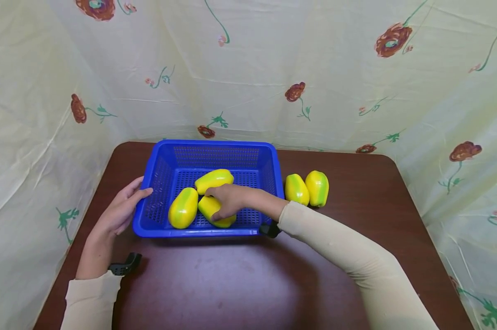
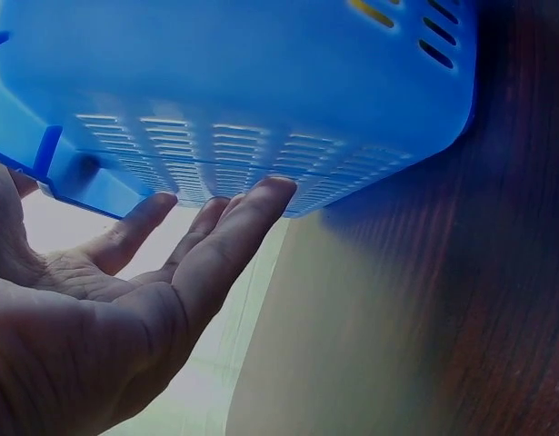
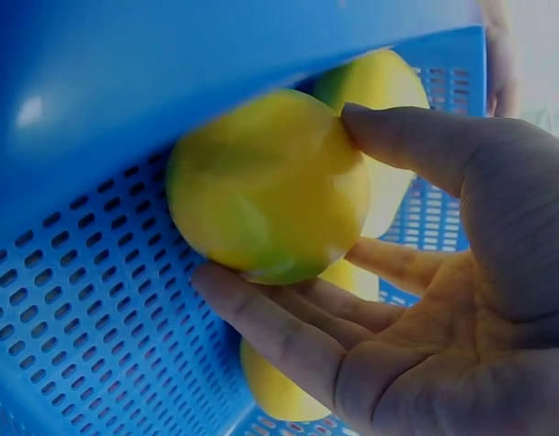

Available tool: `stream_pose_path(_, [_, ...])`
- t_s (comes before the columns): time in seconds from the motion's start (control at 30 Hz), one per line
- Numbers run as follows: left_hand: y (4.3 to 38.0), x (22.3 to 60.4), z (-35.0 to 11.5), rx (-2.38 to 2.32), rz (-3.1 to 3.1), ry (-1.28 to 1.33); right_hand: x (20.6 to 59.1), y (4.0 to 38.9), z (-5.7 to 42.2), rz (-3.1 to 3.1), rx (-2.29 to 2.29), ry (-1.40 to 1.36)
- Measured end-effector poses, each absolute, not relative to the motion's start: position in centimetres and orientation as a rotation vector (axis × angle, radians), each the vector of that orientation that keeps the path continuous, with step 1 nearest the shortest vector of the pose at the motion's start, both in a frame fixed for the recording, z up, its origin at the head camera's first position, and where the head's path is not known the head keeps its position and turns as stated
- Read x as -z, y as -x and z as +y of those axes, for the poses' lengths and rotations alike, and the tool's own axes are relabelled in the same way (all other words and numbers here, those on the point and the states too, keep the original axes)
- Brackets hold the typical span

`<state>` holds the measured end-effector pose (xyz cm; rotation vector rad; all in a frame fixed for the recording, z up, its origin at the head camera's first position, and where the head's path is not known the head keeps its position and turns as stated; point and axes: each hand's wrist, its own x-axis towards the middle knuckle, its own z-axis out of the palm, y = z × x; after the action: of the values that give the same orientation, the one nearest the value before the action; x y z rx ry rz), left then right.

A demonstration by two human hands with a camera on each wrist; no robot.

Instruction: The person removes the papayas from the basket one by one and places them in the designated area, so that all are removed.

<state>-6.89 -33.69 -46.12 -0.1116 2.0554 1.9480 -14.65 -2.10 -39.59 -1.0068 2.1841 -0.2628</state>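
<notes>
A blue plastic basket (image 1: 207, 233) with slotted walls stands on the table and holds three yellow papayas with green streaks. My left hand (image 1: 121, 208) holds its left rim, the thumb over the edge and the fingers along the outer wall (image 2: 261, 64). Inside the basket, my right hand (image 1: 231, 199) grips the front papaya (image 1: 208, 208) between thumb and fingers; its rounded end (image 3: 270, 186) faces the right wrist camera. Close by lie the left papaya (image 1: 183, 208), nearly upright in view, and the back papaya (image 1: 215, 178), lying sideways.
Two more papayas, one (image 1: 296, 189) beside the other (image 1: 317, 188), lie on the brown table (image 1: 363, 201) just right of the basket. A flowered cloth (image 1: 248, 68) hangs behind the table and along both sides. The right forearm crosses the basket's right front corner.
</notes>
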Motion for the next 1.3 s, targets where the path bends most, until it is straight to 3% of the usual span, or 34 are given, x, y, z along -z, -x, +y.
stream_pose_path(1.3, [6.7,46.2,-33.5,-1.99,2.007,0.124,38.0,14.8,2.4,2.289,0.406,1.027])
